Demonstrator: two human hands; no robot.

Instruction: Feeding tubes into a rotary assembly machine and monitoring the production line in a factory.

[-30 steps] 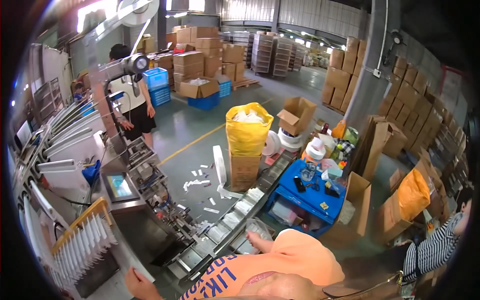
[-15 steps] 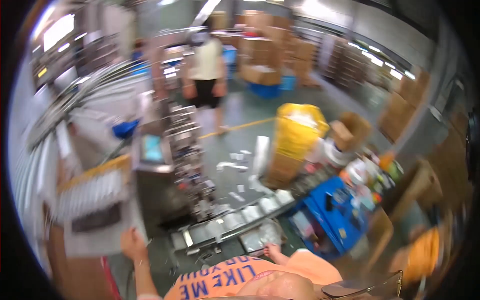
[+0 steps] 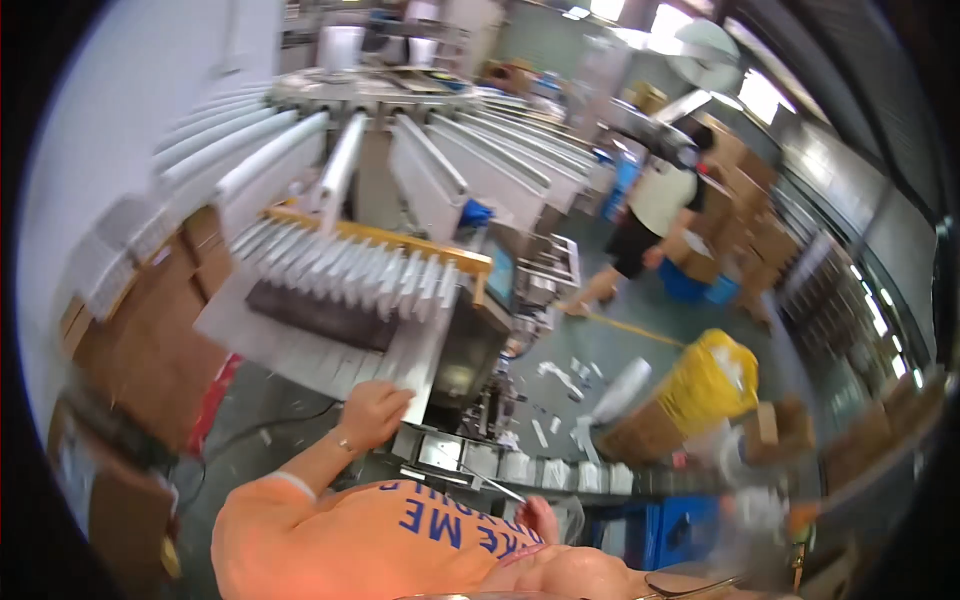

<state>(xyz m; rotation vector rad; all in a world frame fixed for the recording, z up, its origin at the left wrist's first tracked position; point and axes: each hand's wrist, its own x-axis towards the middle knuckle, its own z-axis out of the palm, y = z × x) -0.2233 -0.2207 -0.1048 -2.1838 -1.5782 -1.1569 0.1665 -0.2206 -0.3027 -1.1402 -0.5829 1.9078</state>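
My left hand [image 3: 375,412] is at the near corner of a pale grey worktable [image 3: 412,385], its fingers curled together. Whatever it may hold is hidden. On that table a row of upright thin white pieces [image 3: 350,270] stands in front of a yellow-brown wooden bar [image 3: 385,238], above a dark slab [image 3: 320,316]. Close to my body, my right hand [image 3: 538,518] is bent with its fingers drawn in, partly blurred. Clear plastic [image 3: 570,520] shows beside it. Past both hands runs a conveyor [image 3: 440,452] carrying white packets [image 3: 518,468] in a line.
Long white panels [image 3: 430,160] fan out from a round machine beyond the table. Someone in a light top [image 3: 665,205] walks at the right. A yellow sack [image 3: 712,385], a blue crate [image 3: 690,525] and cardboard boxes [image 3: 150,340] stand around. White scraps [image 3: 560,378] litter the floor.
My view has swung left, bringing the white panels and worktable toward the middle. My left hand now appears at the table's near corner. The other person has turned and is striding.
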